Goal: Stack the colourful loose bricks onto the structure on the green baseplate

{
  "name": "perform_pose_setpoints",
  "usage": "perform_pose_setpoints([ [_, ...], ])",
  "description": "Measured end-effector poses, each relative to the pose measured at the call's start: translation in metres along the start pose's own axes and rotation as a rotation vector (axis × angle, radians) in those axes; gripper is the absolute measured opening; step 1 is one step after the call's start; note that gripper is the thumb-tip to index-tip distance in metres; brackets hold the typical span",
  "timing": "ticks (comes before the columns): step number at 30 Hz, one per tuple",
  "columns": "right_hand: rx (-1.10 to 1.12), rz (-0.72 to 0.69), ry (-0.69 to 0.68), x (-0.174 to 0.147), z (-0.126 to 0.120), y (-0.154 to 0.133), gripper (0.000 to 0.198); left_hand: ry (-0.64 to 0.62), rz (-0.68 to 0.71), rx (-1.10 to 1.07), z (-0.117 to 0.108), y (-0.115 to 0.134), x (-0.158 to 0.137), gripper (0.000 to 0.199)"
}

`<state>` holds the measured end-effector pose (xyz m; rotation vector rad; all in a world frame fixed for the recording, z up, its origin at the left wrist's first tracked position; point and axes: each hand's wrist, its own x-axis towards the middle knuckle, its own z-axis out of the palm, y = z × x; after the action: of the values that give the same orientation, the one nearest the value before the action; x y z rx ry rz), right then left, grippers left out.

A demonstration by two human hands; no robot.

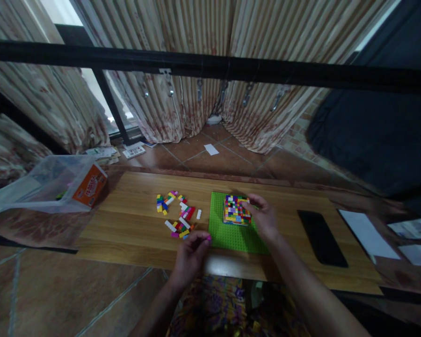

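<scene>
On a green baseplate stands a low, many-coloured block built of toy bricks. My right hand is at the block's right side, thumb over its top edge and fingers curled behind; whether a loose brick is between them is hidden. Just off the plate's front left corner, my left hand pinches a small magenta toy brick between thumb and forefinger. Loose toy bricks in several colours lie scattered to the left of the plate, with a white one closest to it.
The wooden table carries a black flat slab on the right, near a white sheet. A clear plastic bin with an orange label stands at the left. Behind, a black rail crosses before striped curtains.
</scene>
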<state>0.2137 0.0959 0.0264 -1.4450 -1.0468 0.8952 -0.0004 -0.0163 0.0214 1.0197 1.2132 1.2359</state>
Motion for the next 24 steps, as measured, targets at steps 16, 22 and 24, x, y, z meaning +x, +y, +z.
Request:
perform_pose_setpoints([
  [16,0.032,0.052,-0.484,-0.11,0.024,-0.044,0.023,-0.04,0.027,-0.053,0.014,0.033,-0.008,0.033],
  [22,-0.015,0.045,-0.519,-0.114,0.018,-0.043,0.023,-0.079,0.025,-0.017,0.013,0.031,-0.011,0.031],
  [24,-0.03,0.059,-0.529,-0.115,0.017,-0.041,0.023,-0.085,0.021,-0.002,0.013,0.03,-0.013,0.03],
])
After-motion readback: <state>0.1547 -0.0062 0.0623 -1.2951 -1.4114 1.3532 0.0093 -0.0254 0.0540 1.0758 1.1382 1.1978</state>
